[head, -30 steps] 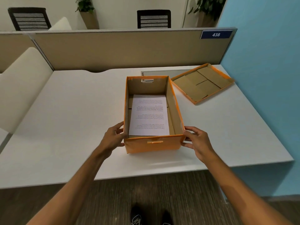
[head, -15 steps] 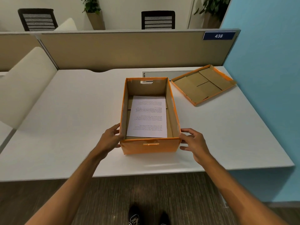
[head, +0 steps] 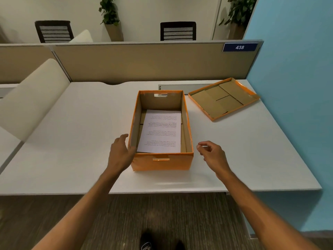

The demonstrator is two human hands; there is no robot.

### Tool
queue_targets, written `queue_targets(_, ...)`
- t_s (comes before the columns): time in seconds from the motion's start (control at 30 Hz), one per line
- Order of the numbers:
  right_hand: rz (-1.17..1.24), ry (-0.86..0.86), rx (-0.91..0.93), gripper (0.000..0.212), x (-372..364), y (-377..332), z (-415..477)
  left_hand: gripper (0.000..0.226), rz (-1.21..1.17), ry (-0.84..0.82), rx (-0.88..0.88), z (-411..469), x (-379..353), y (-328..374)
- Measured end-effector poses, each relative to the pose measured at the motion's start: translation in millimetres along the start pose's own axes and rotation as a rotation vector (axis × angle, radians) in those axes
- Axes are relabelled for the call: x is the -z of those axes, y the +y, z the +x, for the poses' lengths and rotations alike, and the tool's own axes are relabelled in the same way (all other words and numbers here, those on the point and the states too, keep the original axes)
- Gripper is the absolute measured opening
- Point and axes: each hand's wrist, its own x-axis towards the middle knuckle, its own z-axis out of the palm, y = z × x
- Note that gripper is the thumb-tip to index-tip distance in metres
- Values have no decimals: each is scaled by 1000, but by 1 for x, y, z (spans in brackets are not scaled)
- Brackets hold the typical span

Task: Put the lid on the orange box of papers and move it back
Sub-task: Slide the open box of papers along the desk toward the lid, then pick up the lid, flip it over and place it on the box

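Observation:
The orange box (head: 162, 162) stands open near the desk's front edge, with a printed white sheet of papers (head: 162, 130) lying flat on its bottom. Its orange lid (head: 223, 99) lies upside down at the back right of the desk, brown inside facing up. My left hand (head: 121, 154) rests flat against the box's left wall, fingers spread, holding nothing. My right hand (head: 212, 156) hovers a short way right of the box, fingers loosely curled and apart, not touching it.
The white desk (head: 72, 141) ends at a beige partition (head: 144, 64) behind and a blue wall (head: 297, 105) on the right. A cream panel (head: 30, 94) slopes along the left. A grey cable cover (head: 180, 86) sits behind the box.
My right hand has let go of the box's front right corner and drawn away to the right. My left hand has slid a little up the left wall. The box stays in place.

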Motion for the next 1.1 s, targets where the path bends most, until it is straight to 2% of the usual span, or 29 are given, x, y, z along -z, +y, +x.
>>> queue_targets(0.17, -37, 32, 75, 30, 15, -5, 5, 53, 4, 71, -170, -15, -11, 33)
queue_targets(0.4, -5, 80, 105, 29, 36, -14, 33, 49, -59, 74, -330, -5, -32, 86)
queue_targets(0.83, 1, 232, 54, 27, 63, -25, 112, 44, -92, -128, -548, 89, -75, 180)
queue_targets(1.1, -71, 281, 15, 30, 84, -11, 144, 38, 9, -227, -685, 126, -125, 223)
